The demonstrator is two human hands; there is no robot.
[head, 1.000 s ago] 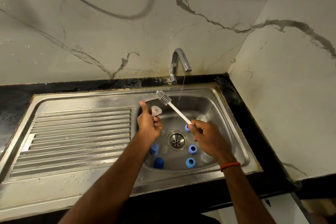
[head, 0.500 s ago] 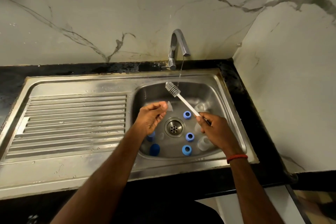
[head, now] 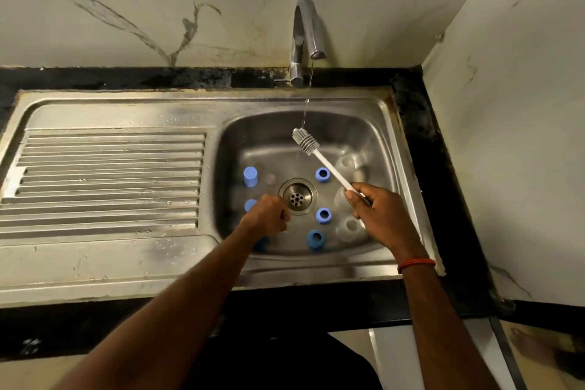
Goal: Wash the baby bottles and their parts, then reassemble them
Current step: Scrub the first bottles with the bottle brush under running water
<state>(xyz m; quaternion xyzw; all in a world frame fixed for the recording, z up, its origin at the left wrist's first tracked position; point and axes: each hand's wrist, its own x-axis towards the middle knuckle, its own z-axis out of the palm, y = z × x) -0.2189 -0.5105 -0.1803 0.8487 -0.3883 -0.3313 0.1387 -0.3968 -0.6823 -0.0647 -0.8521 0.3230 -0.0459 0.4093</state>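
While the right hand (head: pixel 380 215) holds the brush (head: pixel 326 165) by its handle end, left hand (head: pixel 267 215) curls, grip unreadable.

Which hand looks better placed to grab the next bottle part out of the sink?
Left, probably. The right hand grips the brush, while the left hand is down in the sink basin near the blue cap and the drain. Whether it already holds something is hidden.

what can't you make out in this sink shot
Head view only:
- Left hand: its curled fingers face away, so whether it holds anything is hidden.
- Blue part: mostly covered by the left wrist.
- Clear bottles: blurred, partly behind the right hand; count unclear.
- Brush: handle end hidden in the right hand.
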